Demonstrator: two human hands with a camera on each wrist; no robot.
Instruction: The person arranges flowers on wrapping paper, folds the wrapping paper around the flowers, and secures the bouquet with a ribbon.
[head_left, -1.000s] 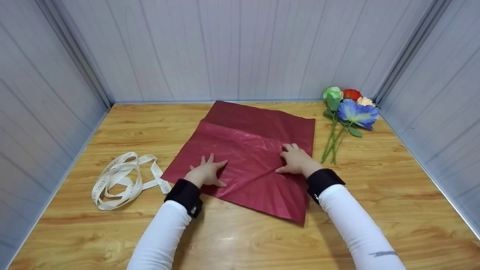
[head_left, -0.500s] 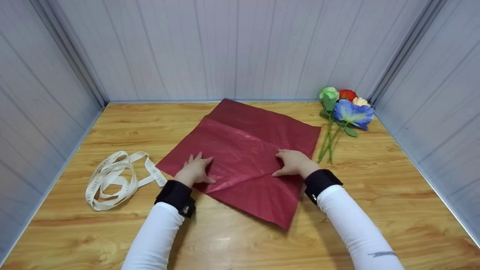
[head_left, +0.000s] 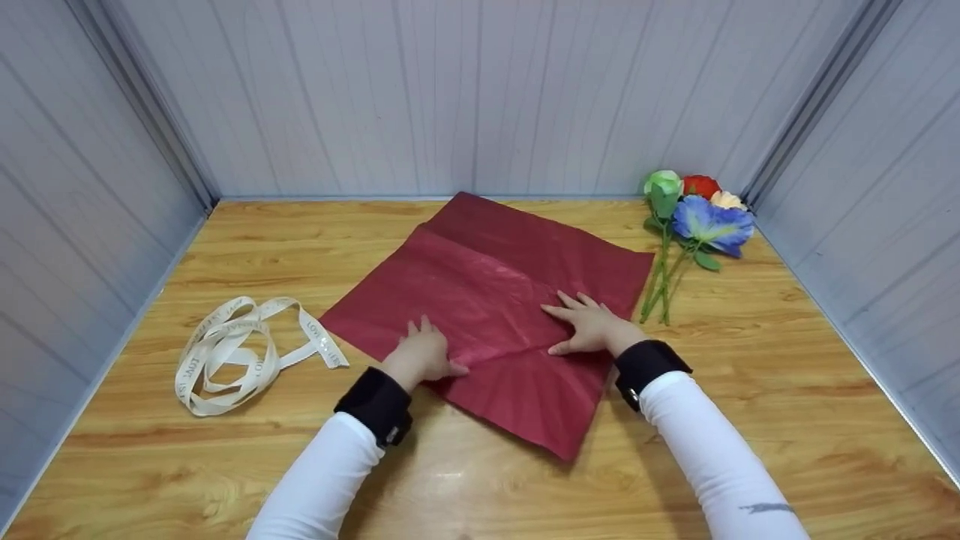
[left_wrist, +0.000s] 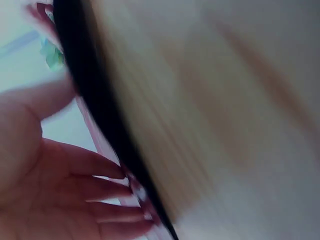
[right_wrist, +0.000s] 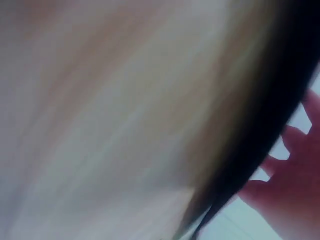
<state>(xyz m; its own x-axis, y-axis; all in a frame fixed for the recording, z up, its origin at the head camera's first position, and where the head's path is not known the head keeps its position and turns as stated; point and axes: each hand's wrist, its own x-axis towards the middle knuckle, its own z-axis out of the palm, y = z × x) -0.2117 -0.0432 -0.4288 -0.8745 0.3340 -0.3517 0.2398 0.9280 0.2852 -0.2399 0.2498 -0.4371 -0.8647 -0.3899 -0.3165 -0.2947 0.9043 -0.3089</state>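
Hands first: the left hand (head_left: 424, 352) sits on the near-left edge of the dark red wrapping paper (head_left: 517, 281), fingers bent over it and thumb out along the edge, and it looks to be pressing or gathering the sheet, though from the head view I cannot tell whether it truly pinches the paper. The right hand (head_left: 589, 326) lies released and flat, fingers straight and spread, pressing down beside a crease that runs between the two hands, likely to pin the sheet so it cannot slide. In the left wrist view the palm (left_wrist: 30, 170) shows relaxed fingers against a blurred dark edge; the right wrist view is too blurred to add much beyond fingertips (right_wrist: 295, 165). The paper lies in the middle of the wooden table (head_left: 480, 480), folded so that a darker band shows along its far side, one corner pointing toward the person. Just right of it, the artificial flowers (head_left: 694, 217), green, red, cream and blue, lie with stems touching or nearly touching the paper's right edge. Well to the left rests a loose coil of cream ribbon (head_left: 240, 352), its tail end close to the paper's left corner. Against half a second ago, the left hand has slid rightward along the near edge, and the right hand's fingers have opened out flatter.
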